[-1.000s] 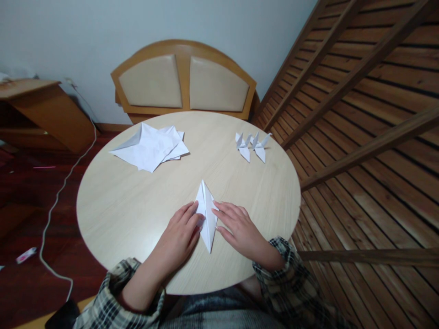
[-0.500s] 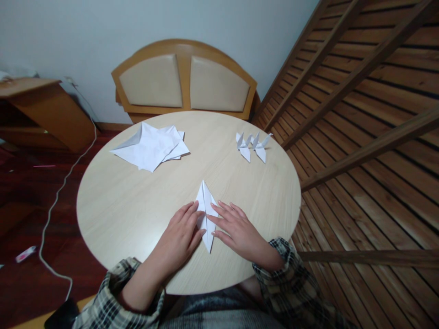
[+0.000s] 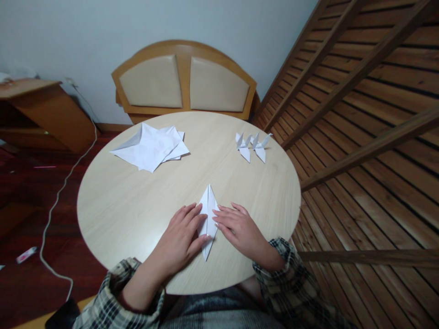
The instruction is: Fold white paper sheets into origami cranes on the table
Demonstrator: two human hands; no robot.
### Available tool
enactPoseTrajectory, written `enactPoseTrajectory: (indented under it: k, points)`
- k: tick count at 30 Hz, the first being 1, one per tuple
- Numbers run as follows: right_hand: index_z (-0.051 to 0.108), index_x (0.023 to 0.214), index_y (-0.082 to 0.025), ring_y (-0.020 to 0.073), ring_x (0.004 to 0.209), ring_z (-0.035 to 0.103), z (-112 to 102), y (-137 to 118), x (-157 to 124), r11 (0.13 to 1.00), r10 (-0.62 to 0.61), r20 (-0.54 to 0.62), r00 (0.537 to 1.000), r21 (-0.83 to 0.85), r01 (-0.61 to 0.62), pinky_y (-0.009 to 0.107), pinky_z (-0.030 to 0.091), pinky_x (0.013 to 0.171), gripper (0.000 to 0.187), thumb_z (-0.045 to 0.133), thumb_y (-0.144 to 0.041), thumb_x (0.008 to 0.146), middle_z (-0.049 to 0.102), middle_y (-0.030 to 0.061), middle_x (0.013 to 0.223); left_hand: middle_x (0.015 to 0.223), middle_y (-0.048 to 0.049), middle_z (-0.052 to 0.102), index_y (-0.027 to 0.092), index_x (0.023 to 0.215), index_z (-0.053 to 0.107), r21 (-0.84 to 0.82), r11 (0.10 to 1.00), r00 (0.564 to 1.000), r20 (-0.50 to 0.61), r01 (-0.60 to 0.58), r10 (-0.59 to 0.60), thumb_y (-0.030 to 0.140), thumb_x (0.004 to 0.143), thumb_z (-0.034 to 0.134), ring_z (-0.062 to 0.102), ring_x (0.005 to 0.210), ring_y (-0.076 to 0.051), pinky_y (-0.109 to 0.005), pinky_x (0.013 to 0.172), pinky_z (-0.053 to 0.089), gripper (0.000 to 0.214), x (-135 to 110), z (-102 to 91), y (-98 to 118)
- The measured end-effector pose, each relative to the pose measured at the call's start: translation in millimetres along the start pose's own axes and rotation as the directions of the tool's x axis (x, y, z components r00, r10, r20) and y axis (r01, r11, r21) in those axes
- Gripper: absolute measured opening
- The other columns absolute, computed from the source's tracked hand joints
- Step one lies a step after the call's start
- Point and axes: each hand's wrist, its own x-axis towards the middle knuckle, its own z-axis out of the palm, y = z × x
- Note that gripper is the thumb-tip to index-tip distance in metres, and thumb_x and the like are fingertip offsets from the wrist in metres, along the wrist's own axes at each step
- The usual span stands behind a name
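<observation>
A white sheet of paper folded into a narrow diamond [image 3: 210,201] lies flat near the front of the round table [image 3: 113,205], one point away from me and one toward me. A crease or slit runs down its middle. My left hand [image 3: 181,233] rests on its left side with fingers stretched out and the thumb on the lower part. On the right edge lie the fingertips of my right hand [image 3: 242,226], also stretched out. Both hands press lightly and neither wraps round the paper.
Several loose white paper sheets [image 3: 147,148] lie at the table's back left. Two folded paper cranes [image 3: 252,146] stand at the back right. Behind the table is a padded headboard [image 3: 185,82]; a slatted wooden partition [image 3: 360,137] rises on the right. A white cable [image 3: 51,210] crosses the floor.
The folded paper has shifted slightly toward me and turned a little, now nearly straight. My left thumb has moved onto the paper's lower part, and my right fingers have drawn closer together.
</observation>
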Motion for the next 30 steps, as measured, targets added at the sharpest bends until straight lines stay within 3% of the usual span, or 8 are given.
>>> enactPoseTrajectory:
  k: [6,11,16,20,30]
  points:
    - [0.068,0.118,-0.026,0.0187,0.123,0.058,-0.2,-0.5,0.0,1.000,-0.010,-0.020,1.000,0.005,0.010,0.044,0.040,0.104,0.025,0.052,-0.025,0.098,0.068,0.0018,0.126,0.144,-0.0158,0.050,0.017,0.127,0.051,0.018,1.000,1.000,0.001,-0.006,0.006,0.047,0.091,0.060,0.041,0.136,-0.034,-0.058,0.111,0.036,0.047,0.1,2.4,-0.6]
    - [0.070,0.113,-0.026,0.0220,0.120,0.056,-0.3,-0.9,-0.6,1.000,-0.014,-0.050,0.999,-0.015,0.014,0.045,0.042,0.100,0.023,0.053,-0.027,0.097,0.069,0.0015,0.124,0.141,-0.0147,0.053,0.018,0.125,0.053,-0.011,1.000,1.000,-0.011,-0.027,0.027,0.036,0.088,0.065,0.041,0.135,-0.034,-0.059,0.110,0.037,0.043,0.5,2.8,0.4]
    - [0.070,0.113,-0.026,0.0219,0.119,0.055,0.0,-1.1,-0.8,1.000,-0.006,-0.061,0.998,-0.025,0.005,0.045,0.041,0.101,0.022,0.054,-0.025,0.097,0.070,0.0013,0.123,0.136,-0.0105,0.057,0.021,0.119,0.057,-0.069,0.997,0.998,-0.036,-0.046,0.044,0.020,0.088,0.060,0.044,0.132,-0.032,-0.059,0.107,0.041,0.031,2.7,0.6,3.1]
    - [0.070,0.111,-0.025,0.0219,0.118,0.055,0.3,-1.4,-0.7,1.000,0.006,-0.077,0.997,-0.015,-0.007,0.044,0.041,0.100,0.021,0.056,-0.024,0.096,0.070,0.0012,0.121,0.127,-0.0097,0.064,0.021,0.113,0.061,-0.087,0.993,0.989,-0.132,-0.083,0.071,0.006,0.090,0.049,0.051,0.125,-0.030,-0.057,0.099,0.048,0.030,2.5,5.2,-3.4]
    - [0.068,0.114,-0.023,0.0179,0.122,0.059,-1.8,-2.7,-0.5,0.995,-0.094,-0.027,0.995,0.016,0.095,0.040,0.042,0.102,0.023,0.051,-0.023,0.098,0.072,0.0012,0.118,0.113,-0.0117,0.067,0.017,0.097,0.059,-0.146,0.989,0.985,-0.170,-0.032,0.007,0.000,0.089,0.044,0.062,0.110,-0.025,-0.045,0.091,0.055,0.024,0.7,9.5,-5.4]
